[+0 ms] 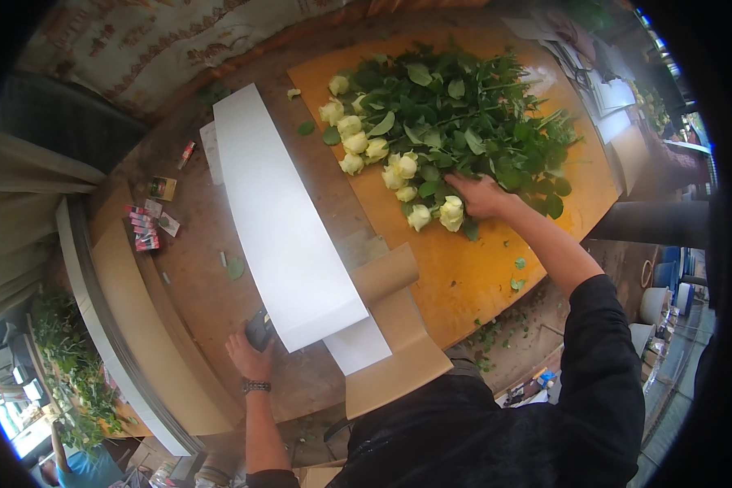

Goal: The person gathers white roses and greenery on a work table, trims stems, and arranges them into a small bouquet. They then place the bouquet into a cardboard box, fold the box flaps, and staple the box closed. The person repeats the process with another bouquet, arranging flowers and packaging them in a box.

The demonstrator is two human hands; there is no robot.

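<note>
My left hand (250,354) holds a small black tool (258,330) on the brown tabletop, beside the near end of a long white cardboard sheet (280,207). The palm hides part of that tool, so its kind is unclear. My right hand (480,194) reaches into a pile of pale cream-green roses (354,141), just behind the nearest bloom (451,213). Leaves cover some fingertips, and whether they grip a stem cannot be seen. The roses lie on a yellow-orange board (488,274), blooms to the left, leafy stems (518,116) to the right.
Brown corrugated cardboard (396,366) lies under the white sheet at the table's near edge. Stacked cardboard sheets (152,317) stand at left, near small pink-and-red packs (144,229). Scissors (581,78) and papers (610,97) lie at far right. A person in blue (91,466) is at lower left.
</note>
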